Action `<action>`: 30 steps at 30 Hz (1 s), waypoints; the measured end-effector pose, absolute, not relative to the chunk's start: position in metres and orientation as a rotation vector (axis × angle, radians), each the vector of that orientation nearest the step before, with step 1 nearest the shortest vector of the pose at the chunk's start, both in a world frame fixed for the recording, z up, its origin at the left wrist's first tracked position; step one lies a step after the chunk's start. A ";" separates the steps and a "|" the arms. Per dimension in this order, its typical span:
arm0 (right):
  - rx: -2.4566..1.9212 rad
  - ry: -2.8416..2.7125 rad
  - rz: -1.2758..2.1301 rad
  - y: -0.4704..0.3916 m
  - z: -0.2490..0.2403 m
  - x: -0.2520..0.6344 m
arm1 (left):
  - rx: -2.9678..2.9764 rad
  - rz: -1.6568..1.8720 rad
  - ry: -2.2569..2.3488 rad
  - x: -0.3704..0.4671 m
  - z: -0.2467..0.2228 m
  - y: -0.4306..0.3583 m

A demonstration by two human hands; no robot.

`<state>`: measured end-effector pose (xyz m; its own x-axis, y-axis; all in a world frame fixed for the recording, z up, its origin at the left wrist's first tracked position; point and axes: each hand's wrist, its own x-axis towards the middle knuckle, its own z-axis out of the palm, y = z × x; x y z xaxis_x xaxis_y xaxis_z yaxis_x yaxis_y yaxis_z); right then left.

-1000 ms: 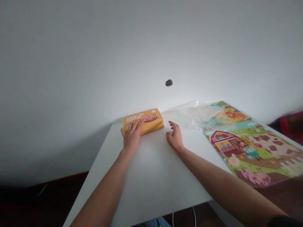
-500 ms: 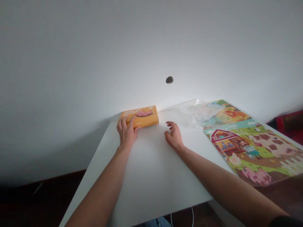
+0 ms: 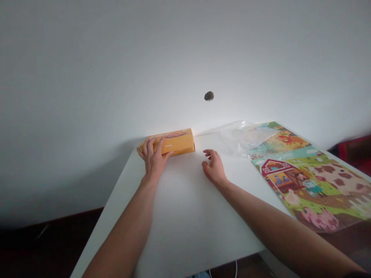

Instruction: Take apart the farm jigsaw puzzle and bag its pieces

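Box: an orange, oblong cardboard box with pink printing (image 3: 181,143) sits at the far left corner of the white, smooth worktop (image 3: 185,216), close to the wall, its plain long side turned toward the person; whether its base lies fully flat cannot be told
Left hand: the left hand (image 3: 154,160) grasps the left part of the box, fingers spread over the top and thumb along the near lower edge, a hold that probably steadies it from two sides
Right hand: the right hand (image 3: 215,168) is released, holding nothing, fingers loosely curled with a gap to the thumb, just beside the right end, apparently placed to meet that end
Plastic: a crumpled, clear plastic sheet or bag (image 3: 228,142) lies right of the box, partly over the lion picture
Pictures: a flat, colourful lion picture (image 3: 292,139) and a flat, green-and-brown farm picture (image 3: 317,189) adjoin at the right, seemingly laid face up, leaving the middle to the hands
Wall: a pale grey, plain wall (image 3: 116,77) with a dark, roundish hole (image 3: 209,96) stands behind
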<state>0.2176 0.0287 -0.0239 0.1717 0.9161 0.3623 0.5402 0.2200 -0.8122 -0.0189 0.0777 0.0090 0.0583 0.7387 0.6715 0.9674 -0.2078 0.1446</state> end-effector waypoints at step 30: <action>-1.466 -1.533 0.481 0.028 -0.020 0.218 | -1.994 -0.957 -1.614 -0.021 0.012 0.075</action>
